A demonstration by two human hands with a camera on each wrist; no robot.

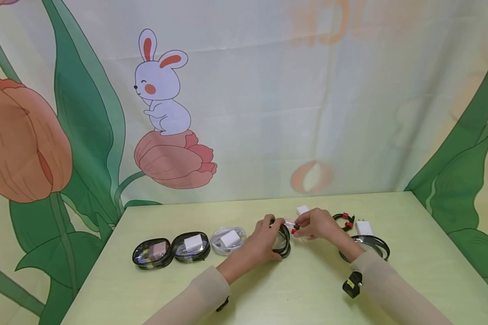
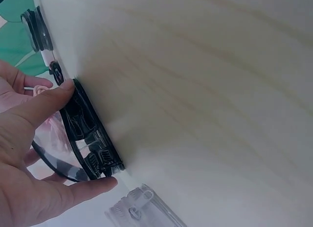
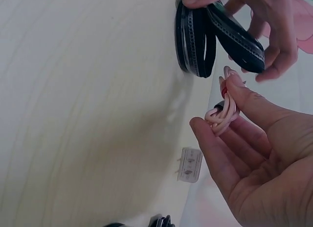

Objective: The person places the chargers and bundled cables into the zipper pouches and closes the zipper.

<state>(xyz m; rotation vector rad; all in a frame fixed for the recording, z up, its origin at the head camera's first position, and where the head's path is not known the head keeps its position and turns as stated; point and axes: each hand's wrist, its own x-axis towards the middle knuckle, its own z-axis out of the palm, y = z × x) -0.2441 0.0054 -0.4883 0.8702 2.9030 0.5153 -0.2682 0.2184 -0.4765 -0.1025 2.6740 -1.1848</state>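
Our left hand (image 1: 258,243) grips a black zip case (image 3: 193,43), thumb and fingers spread around its edges, its two halves parted. Just to the right, our right hand (image 1: 316,224) pinches a bundled pink cable (image 3: 225,117) between thumb and fingers. We see a white adapter (image 1: 302,210) farther off, a clear case (image 1: 215,241) to the left, a black plug (image 1: 352,286) near right.

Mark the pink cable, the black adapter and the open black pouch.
Pink cable (image 3: 224,118): right wrist view, its coils.
Black adapter (image 1: 351,286): head view, its body.
Open black pouch (image 2: 81,118): left wrist view, its side.
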